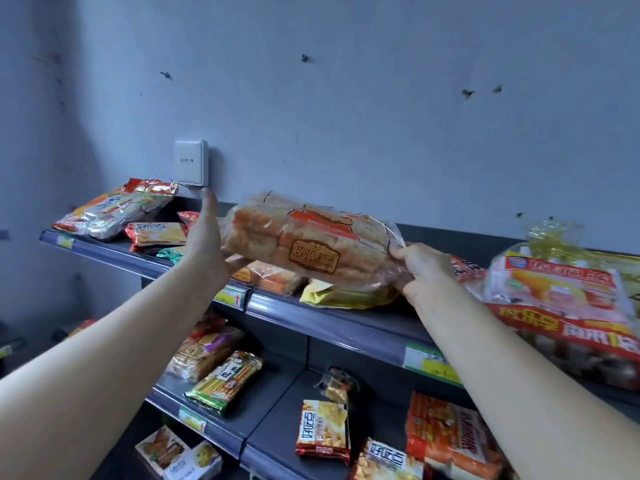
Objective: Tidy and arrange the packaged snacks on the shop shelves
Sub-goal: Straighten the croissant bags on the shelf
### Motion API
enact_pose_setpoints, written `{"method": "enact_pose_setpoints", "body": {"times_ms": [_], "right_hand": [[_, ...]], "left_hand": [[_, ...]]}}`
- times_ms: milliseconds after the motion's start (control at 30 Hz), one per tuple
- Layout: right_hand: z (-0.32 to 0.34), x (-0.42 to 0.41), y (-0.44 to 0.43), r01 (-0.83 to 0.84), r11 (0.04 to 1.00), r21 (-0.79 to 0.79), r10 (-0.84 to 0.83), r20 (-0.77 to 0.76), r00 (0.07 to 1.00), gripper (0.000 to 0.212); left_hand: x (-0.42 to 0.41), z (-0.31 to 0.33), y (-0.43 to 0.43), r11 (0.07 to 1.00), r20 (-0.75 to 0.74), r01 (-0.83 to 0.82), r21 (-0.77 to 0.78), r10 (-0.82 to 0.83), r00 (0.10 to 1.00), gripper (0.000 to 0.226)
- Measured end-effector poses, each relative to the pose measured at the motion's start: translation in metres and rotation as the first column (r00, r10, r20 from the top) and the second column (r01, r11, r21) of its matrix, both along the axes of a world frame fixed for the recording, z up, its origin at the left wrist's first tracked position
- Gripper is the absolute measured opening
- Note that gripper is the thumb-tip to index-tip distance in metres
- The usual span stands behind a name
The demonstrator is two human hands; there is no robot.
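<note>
My left hand (207,237) lies flat, fingers straight against the left end of the bread bag (311,244) with the thumb tucked beneath. My right hand (420,271) has its fingers curled round the crinkled right end, so the bag hangs between them just above the top shelf (346,329). With the left only propping, I judge that end could slip and drop onto the packs below my fingers, pushing the yellow pack (346,297) over the shelf lip, and a hard squeeze on the right might tear the film.
</note>
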State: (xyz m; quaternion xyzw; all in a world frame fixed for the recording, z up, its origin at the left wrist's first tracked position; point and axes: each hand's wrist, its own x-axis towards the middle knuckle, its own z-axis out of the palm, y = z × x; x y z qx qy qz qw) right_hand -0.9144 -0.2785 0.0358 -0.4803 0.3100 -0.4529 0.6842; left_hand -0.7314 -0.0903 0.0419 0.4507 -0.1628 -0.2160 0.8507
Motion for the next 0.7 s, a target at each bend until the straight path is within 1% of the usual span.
{"method": "enact_pose_setpoints", "body": {"times_ms": [67,133,200,267,400,467,500,567,633,667,700], "right_hand": [[0.000,0.030,0.003,0.017,1.000,0.013,-0.018,0.019,1.000,0.015],[-0.001,0.058,0.007,0.046,0.999,0.022,-0.047,0.044,0.998,0.015],[-0.001,0.082,0.011,0.060,0.997,0.058,-0.064,0.068,0.996,0.022],[-0.002,0.103,0.012,0.058,0.996,0.071,-0.062,0.041,0.997,0.023],[-0.010,0.140,0.005,0.023,0.997,0.076,-0.022,-0.013,1.000,0.023],[-0.013,0.154,-0.001,-0.033,0.994,0.101,0.035,-0.016,0.999,0.021],[-0.013,0.159,-0.004,-0.068,0.990,0.121,0.069,-0.006,0.998,0.019],[-0.009,0.165,-0.011,-0.162,0.975,0.150,0.154,0.061,0.986,0.023],[-0.007,0.164,-0.020,-0.307,0.942,0.139,0.283,0.166,0.945,0.029],[-0.006,0.161,-0.023,-0.384,0.917,0.112,0.359,0.190,0.914,0.030],[-0.005,0.157,-0.026,-0.440,0.895,0.071,0.425,0.162,0.890,0.030]], "left_hand": [[0.022,-0.002,0.005,0.993,0.085,-0.106,0.042,0.103,0.991,0.073],[0.037,-0.004,0.004,0.983,0.194,-0.137,0.122,0.112,0.975,0.067],[0.050,-0.009,0.001,0.970,0.280,-0.158,0.183,0.102,0.955,0.065],[0.062,-0.014,-0.005,0.964,0.325,-0.136,0.227,0.057,0.944,0.064],[0.073,-0.026,-0.018,0.947,0.359,-0.005,0.323,-0.117,0.926,0.062],[0.075,-0.032,-0.023,0.934,0.402,0.017,0.357,-0.170,0.900,0.060],[0.078,-0.035,-0.026,0.927,0.415,0.019,0.375,-0.186,0.890,0.064],[0.083,-0.038,-0.031,0.903,0.445,-0.001,0.429,-0.210,0.871,0.069],[0.086,-0.041,-0.037,0.864,0.514,-0.081,0.497,-0.217,0.830,0.061],[0.087,-0.042,-0.041,0.841,0.553,-0.125,0.527,-0.227,0.802,0.061],[0.088,-0.043,-0.045,0.819,0.584,-0.158,0.552,-0.244,0.775,0.064]]}}
